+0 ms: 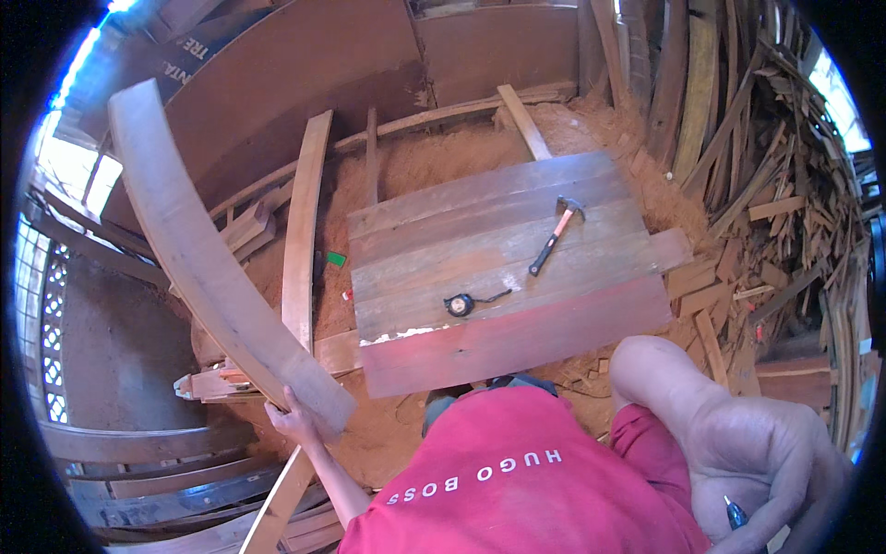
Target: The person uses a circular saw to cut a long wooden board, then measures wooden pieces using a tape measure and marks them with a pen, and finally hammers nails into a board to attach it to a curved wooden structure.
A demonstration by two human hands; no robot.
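Note:
My left hand [293, 418] grips a long wooden board [217, 277] near its lower end, fingers closed on the edge. The board rises steeply to the upper left and looks bent by the lens. My right hand [771, 452] is raised close to the camera at the lower right, its fingers curled round a pen [735, 513]; only the pen's tip end shows. In front of me, a claw hammer [556, 236] with a black and orange handle and a round black tape measure [460, 305] with a strap lie on a plank table [498, 258].
Narrow planks [305, 222] lie left of the table, beside a small green object [336, 258]. Sawdust [406, 157] covers the ground. A heap of offcuts [784, 194] stands at the right. Large brown sheets [314, 55] lean behind, and stacked boards [157, 480] lie at the lower left.

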